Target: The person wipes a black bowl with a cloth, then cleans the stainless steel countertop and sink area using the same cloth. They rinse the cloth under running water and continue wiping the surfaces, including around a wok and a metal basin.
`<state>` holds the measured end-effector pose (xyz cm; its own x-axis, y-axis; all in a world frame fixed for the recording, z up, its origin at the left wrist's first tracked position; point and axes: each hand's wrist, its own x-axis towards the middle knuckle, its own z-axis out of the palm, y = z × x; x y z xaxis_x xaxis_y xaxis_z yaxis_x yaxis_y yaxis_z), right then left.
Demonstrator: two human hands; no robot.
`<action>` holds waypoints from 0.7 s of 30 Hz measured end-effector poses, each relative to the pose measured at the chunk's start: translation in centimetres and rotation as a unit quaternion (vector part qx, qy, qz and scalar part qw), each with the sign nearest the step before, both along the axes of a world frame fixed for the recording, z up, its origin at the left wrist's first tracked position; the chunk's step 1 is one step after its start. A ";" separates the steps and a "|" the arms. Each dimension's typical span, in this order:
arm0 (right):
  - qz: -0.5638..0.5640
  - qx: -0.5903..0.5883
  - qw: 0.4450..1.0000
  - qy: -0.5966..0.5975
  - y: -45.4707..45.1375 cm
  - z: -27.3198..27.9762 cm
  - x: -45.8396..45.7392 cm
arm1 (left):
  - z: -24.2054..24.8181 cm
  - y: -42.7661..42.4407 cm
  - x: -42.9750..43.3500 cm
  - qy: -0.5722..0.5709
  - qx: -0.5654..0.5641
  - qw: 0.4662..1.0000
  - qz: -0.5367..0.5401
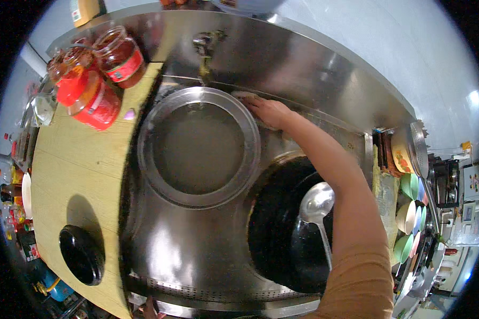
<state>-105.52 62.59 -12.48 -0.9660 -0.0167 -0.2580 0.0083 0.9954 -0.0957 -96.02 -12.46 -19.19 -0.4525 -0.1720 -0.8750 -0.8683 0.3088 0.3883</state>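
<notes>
My right hand [268, 113] reaches to the back of the stainless steel stove top [163, 243]. It presses on a pale cloth [244, 95], which is partly hidden under the fingers. Left of the hand is a wide round metal pot [199, 201] holding cloudy water. A brass-coloured tap [204, 67] points down at its back rim. Below my forearm is a black wok [273, 223], partly covered by the arm. A metal ladle [317, 202] rests in it, bowl toward the back. My left hand is out of view.
A yellow board [84, 159] on the left bears red-labelled jars [123, 65], a red-lidded jar [95, 103] and a black round lid or bowl [82, 255]. Stacked coloured bowls [406, 217] stand at right. A steel splashback [303, 60] rises behind the stove.
</notes>
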 end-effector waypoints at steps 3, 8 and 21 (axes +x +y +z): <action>0.077 0.012 0.997 0.027 2.1 0.1 0.9 | 0.5 -0.3 -0.3 0.007 0.001 1.000 -0.026; -0.039 -0.134 0.988 -0.066 9.1 2.0 11.6 | 2.0 -0.5 -0.7 0.008 -0.003 0.998 -0.055; -0.454 -0.253 0.852 -0.059 12.5 0.8 31.7 | 3.1 -4.8 0.7 0.110 -0.125 0.822 -0.544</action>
<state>-73.86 75.07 -11.67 -0.6077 0.5856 -0.5365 0.7926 0.4049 -0.4560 -95.29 -17.29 -16.06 -0.5999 0.2776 -0.7504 0.0576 0.9504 0.3055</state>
